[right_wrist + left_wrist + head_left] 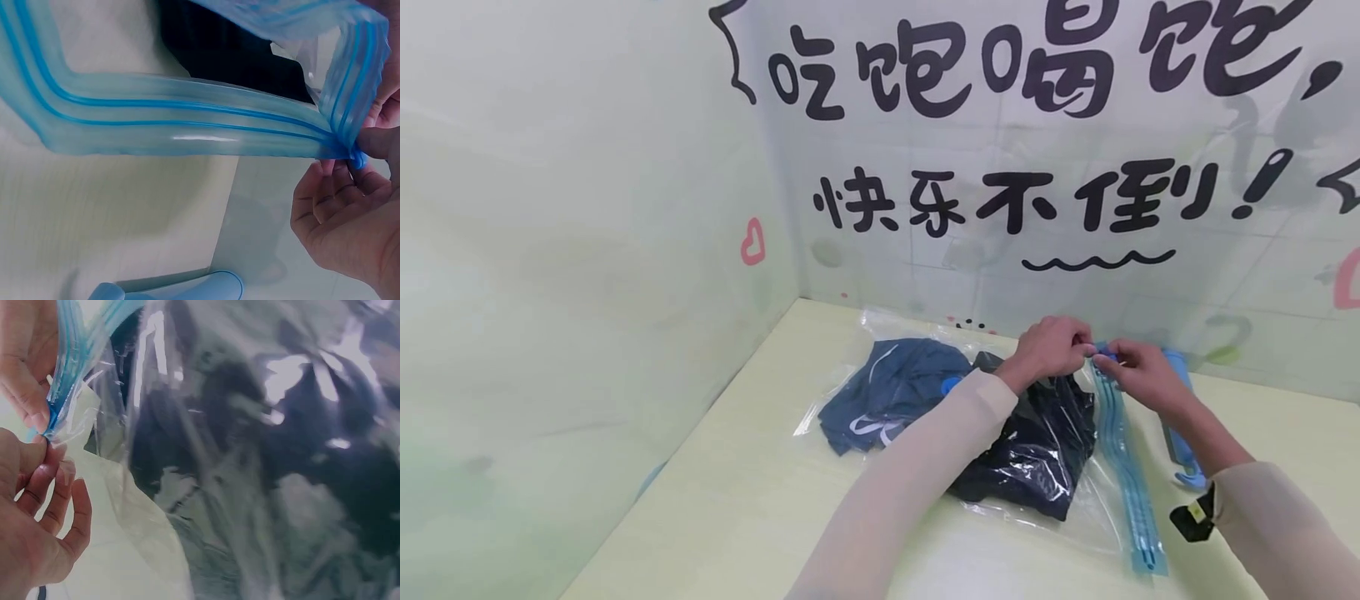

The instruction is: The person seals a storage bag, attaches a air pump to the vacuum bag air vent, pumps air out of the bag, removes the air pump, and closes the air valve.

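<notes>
A clear plastic storage bag [1097, 508] lies flat with a blue garment [898, 383] and a black garment [1045, 454] inside. Along its right side runs a blue zip strip [1126, 467], whose two tracks stand apart in the right wrist view. At the strip's far end my left hand [1051, 346] pinches the bag's corner between thumb and fingers. My right hand [1150, 379] meets it there, pinching a small blue piece [357, 156] at the same end; whether this is a slider is partly hidden by the fingers. A round blue valve [951, 385] shows on the bag.
Right of the bag lies a light blue plastic tool [1183, 417] with a hooked end, partly behind my right arm. A printed sheet [925, 275] rises along the table's back edge, and another wall [625, 292] stands to the left. The pale tabletop [715, 500] extends leftward.
</notes>
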`<state>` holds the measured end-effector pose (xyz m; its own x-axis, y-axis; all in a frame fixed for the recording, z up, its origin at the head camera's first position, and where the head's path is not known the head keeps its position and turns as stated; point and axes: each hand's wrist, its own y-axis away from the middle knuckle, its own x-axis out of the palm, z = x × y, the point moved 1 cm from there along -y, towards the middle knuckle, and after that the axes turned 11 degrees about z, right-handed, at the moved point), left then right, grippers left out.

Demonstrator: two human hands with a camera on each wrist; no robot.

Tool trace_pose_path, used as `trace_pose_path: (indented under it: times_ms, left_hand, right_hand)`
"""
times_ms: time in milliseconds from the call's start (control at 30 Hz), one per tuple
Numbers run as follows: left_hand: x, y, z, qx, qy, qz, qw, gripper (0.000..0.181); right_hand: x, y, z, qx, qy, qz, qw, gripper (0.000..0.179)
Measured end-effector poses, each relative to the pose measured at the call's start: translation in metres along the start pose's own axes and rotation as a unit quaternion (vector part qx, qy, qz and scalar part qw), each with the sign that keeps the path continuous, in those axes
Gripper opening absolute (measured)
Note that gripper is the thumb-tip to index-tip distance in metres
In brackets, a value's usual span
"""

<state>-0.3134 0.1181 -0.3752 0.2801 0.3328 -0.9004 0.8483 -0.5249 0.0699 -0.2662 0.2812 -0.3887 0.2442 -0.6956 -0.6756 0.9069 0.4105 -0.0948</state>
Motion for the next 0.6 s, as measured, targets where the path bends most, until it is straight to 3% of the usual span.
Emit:
trace_pose_path:
  times_ms: [433, 600]
  left_hand:
    - [-0.008, -0.001, -0.01, -0.002, -0.017, 0.007, 0.9998, 0.016]
    - [-0.007, -0.002, -0.013, -0.009, -0.013, 0.006, 0.9999, 0.016]
  right_hand:
    - [-0.002, 0.01, -0.001, 0.063, -0.07, 0.058, 0.9939, 0.025]
    - [-0.006, 0.015, -0.001, 0.084, -0.091, 0.104, 0.9869, 0.024]
